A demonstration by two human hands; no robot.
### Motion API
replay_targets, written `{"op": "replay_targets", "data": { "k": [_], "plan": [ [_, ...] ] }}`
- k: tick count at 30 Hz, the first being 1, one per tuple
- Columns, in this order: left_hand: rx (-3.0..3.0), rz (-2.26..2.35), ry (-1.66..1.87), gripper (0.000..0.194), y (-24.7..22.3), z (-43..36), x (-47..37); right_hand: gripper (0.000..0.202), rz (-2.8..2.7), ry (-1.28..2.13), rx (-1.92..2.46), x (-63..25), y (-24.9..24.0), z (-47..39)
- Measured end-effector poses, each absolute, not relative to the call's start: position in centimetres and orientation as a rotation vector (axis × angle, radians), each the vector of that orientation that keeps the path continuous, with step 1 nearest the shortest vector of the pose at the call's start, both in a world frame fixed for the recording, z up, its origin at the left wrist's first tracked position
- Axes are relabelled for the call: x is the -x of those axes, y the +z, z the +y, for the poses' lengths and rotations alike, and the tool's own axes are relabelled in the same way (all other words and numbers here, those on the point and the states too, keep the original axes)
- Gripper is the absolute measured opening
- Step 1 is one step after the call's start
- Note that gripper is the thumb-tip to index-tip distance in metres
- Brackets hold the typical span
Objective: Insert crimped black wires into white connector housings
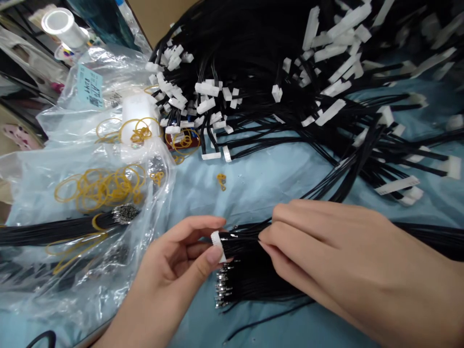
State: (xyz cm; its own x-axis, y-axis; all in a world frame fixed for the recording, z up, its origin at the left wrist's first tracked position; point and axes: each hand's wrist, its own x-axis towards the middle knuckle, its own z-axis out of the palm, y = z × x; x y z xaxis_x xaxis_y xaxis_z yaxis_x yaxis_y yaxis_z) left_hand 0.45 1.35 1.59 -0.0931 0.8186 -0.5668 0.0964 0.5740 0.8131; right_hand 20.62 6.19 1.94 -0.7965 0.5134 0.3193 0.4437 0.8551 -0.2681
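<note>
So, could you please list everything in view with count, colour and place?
Connector housing: one, white, lower centre
Terminal-tipped wires: many, black, lower centre
Wired connectors: many, white on black, top centre to right
Wire bundle: one, black, left
Rubber bands: many, yellow, mostly left
Plastic bags: count unclear, transparent, left
Label: one, light blue, upper left
Block-like object: one, white, upper left
Cylinder: one, white, top left
Cardboard: one piece, brown, top
Cloth: one, blue, underneath
Left hand: one, bare, lower centre, holding the connector housing
Right hand: one, bare, lower right, pinching wires

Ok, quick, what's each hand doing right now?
Left hand: holding a white connector between thumb and fingers.
Right hand: pinched closed on black wires; how many is hidden.
</note>
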Motion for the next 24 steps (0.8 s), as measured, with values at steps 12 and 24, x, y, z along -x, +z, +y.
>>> {"op": "replay_targets", "data": {
  "k": [12, 24],
  "plan": [
    [-0.852, 1.62, 0.699, 0.017, 2.07, 1.34, -0.78, 0.014, -2.653, 0.32, 0.694, -20.7, 2.2, 6.12],
    [-0.906, 1.64, 0.692, 0.015, 2.35, 1.76, -1.05, 0.015, -2.715, 0.316, 0.645, -20.91, 1.93, 6.3]
  ]
}}
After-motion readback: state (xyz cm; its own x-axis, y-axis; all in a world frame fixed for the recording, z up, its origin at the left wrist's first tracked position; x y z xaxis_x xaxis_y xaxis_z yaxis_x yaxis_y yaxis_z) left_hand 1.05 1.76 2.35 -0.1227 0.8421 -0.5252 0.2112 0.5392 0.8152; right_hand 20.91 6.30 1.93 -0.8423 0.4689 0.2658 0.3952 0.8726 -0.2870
